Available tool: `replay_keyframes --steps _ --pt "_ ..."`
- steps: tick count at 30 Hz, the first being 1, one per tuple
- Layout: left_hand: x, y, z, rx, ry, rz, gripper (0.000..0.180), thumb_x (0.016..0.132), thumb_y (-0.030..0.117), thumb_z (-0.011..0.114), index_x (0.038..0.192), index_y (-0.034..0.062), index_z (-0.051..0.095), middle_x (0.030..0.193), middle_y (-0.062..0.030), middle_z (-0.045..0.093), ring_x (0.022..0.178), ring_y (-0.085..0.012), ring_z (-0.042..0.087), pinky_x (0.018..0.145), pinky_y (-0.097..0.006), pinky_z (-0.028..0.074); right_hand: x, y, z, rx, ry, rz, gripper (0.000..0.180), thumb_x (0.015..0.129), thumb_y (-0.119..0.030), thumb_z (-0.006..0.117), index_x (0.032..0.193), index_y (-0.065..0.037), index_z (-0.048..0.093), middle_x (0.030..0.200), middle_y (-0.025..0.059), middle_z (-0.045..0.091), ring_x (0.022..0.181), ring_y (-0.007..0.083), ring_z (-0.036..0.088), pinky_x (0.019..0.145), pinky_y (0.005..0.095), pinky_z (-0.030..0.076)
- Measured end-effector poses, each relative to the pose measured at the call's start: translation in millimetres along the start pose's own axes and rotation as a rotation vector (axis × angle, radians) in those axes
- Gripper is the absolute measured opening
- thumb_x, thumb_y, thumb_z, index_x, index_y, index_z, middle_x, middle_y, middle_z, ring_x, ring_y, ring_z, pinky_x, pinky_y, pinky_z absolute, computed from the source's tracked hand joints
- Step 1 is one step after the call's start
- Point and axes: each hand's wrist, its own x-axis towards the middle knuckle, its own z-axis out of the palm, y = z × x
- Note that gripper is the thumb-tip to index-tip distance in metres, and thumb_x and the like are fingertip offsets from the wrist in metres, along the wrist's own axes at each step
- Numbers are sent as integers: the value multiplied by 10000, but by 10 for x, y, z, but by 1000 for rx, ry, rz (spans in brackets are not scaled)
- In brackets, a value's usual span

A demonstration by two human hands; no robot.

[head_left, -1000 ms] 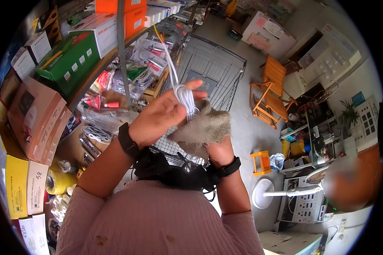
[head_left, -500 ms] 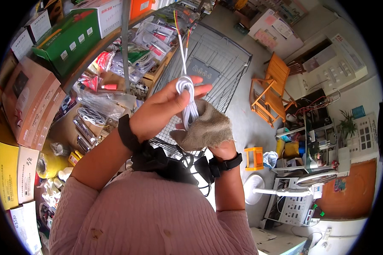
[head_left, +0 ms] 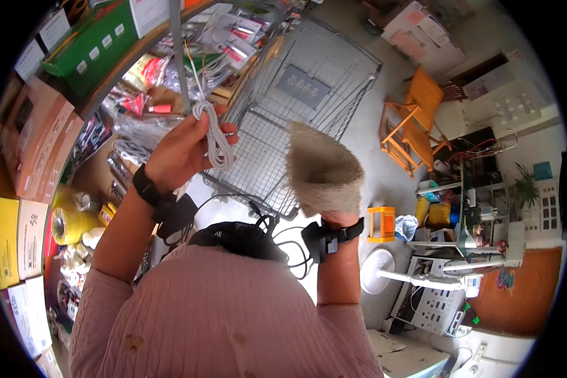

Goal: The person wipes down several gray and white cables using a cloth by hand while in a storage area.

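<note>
White cord [head_left: 213, 140] gripped in left hand [head_left: 181, 151] beside wire cart [head_left: 296, 107].

One coiled white cable [head_left: 213, 135], one wire shopping cart [head_left: 302, 107], one orange chair [head_left: 416, 120], two wristbands [head_left: 146, 188].

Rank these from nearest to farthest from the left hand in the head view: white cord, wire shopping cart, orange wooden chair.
1. White cord, coiled in the left hand.
2. Wire shopping cart, just right of it.
3. Orange wooden chair, far right across the floor.
</note>
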Motion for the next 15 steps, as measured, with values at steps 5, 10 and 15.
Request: replay_keyframes --steps 5,10,15 --pt "-252 -255 -644 103 308 -90 458 904 215 520 1321 117 356 988 8 520 980 -132 532 807 -358 481 0 243 -109 101 176 27 430 844 -238 573 1201 -29 459 1134 118 538 1024 247 539 863 387 462" --pt "-575 -484 -1411 54 603 -129 416 883 152 548 1278 129 418 963 23 513 909 -119 538 776 -329 477 -38 520 -58 352 275 63 457 833 -277 567 1191 -15 457 1070 129 572 975 253 564 837 405 463" --pt "-681 -800 -2669 163 800 -221 269 825 144 613 1076 97 527 945 -14 576 879 -128 565 756 -298 475 178 851 139 250 219 46 560 758 -288 654 1203 -19 444 1070 141 556 929 256 568 794 434 472"
